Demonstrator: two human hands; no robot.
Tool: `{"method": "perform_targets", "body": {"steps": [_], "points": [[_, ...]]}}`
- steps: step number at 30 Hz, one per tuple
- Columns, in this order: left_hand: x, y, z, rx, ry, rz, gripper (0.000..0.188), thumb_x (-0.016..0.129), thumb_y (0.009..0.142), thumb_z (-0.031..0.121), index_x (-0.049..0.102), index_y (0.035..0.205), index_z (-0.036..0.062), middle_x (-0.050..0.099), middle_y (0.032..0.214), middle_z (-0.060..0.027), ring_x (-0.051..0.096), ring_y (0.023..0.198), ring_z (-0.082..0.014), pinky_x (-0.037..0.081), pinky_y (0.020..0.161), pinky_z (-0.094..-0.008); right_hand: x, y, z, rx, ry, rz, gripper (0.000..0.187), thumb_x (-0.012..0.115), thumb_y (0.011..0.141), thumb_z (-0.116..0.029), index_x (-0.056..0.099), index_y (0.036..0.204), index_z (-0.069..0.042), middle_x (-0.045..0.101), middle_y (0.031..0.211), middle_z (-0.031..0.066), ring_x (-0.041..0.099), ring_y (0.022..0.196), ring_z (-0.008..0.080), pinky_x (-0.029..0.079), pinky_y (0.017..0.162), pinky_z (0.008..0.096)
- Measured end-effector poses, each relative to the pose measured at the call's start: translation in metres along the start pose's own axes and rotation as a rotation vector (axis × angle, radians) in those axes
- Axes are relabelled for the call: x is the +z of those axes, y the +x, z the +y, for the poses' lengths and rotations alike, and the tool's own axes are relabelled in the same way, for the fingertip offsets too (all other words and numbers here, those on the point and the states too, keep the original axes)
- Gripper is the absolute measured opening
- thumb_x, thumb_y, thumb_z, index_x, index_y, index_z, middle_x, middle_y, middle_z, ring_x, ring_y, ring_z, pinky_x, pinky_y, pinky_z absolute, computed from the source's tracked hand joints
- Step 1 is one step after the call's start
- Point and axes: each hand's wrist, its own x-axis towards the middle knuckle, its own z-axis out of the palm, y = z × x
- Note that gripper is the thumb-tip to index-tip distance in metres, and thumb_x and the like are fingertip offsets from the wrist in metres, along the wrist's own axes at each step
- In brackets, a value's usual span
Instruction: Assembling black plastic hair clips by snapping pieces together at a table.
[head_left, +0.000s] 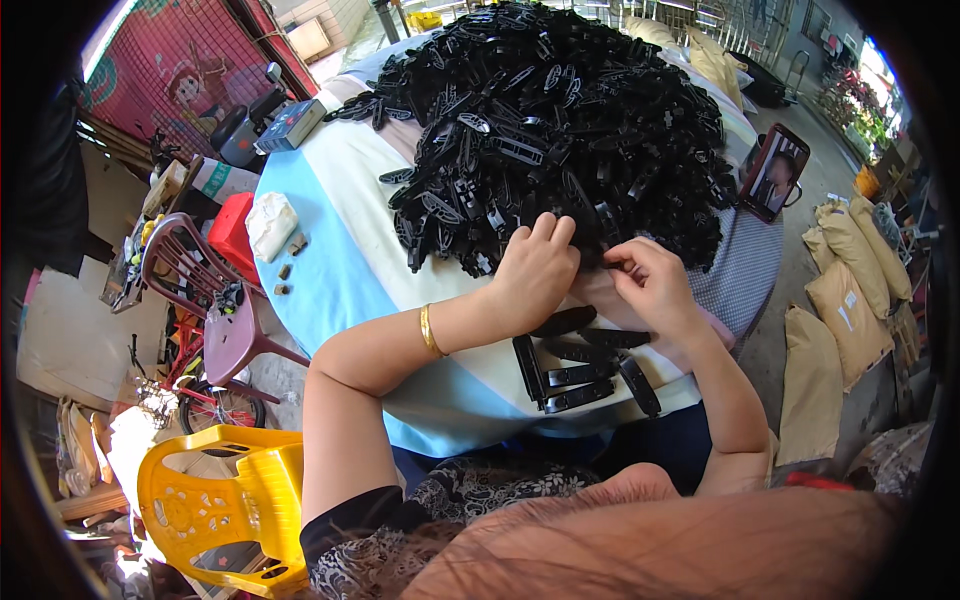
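A large heap of small black plastic parts [560, 130], many long and oval with cut-out slots, covers the far half of a round table. At its near edge my left hand [540, 272] has its fingers curled down among the parts, and what they grip is hidden. Close to its right, my right hand [655, 287] pinches a small dark piece [612, 265] between thumb and fingers; only part of it shows. On the cloth between my forearms lie several longer black plastic pieces [580, 374], loosely grouped near the table's front edge.
A striped cloth [335, 240] covers the table. A phone [775, 172] stands at the right edge. A white plastic bag [271, 226] and a blue box [290, 125] sit at the left. Around stand a purple chair [225, 325], a yellow chair [215, 500] and tan sacks [845, 320].
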Motion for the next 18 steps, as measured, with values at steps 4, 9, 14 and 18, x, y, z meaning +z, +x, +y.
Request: {"method": "perform_targets", "body": {"steps": [4,9,14,18], "points": [[-0.005,0.005,-0.004,-0.111,-0.546,0.370,0.026,0.075,0.065,0.015,0.063,0.086,0.0031,0.048,0.102,-0.0099,0.052,0.094,-0.0266,0.048,0.073,-0.0331,0.002,-0.001,-0.006,0.106,0.345,0.261,0.020,0.064,0.081,-0.001,0.063,0.100,0.002,0.068,0.085,0.0096,0.064,0.074,0.0111,0.052,0.066,0.0217],[0.007,0.011,-0.009,-0.478,-1.673,-0.013,0.025,0.072,0.080,0.014,0.057,0.095,-0.0009,0.060,0.085,-0.0046,0.058,0.068,-0.0094,0.050,0.063,-0.0235,-0.005,-0.004,-0.022,-0.060,0.224,0.328,0.016,0.066,0.079,0.001,0.065,0.094,0.002,0.067,0.082,0.0106,0.064,0.071,0.0145,0.051,0.062,0.0237],[0.018,0.010,-0.001,-0.530,-2.147,-0.181,0.028,0.072,0.079,0.010,0.053,0.098,0.0001,0.062,0.081,-0.0050,0.062,0.068,-0.0134,0.053,0.067,-0.0252,-0.006,-0.002,-0.025,-0.309,-0.045,0.337,0.014,0.067,0.072,0.006,0.065,0.085,0.002,0.065,0.082,0.0122,0.062,0.071,0.0213,0.050,0.062,0.0276],[0.017,0.011,0.003,-0.507,-2.257,-0.104,0.029,0.068,0.080,0.003,0.052,0.104,0.0017,0.061,0.087,-0.0055,0.063,0.078,-0.0150,0.053,0.072,-0.0259,-0.008,-0.003,-0.028,-0.335,-0.107,0.348,0.015,0.068,0.070,0.007,0.064,0.083,0.002,0.064,0.081,0.0124,0.062,0.070,0.0232,0.050,0.061,0.0287]]}}
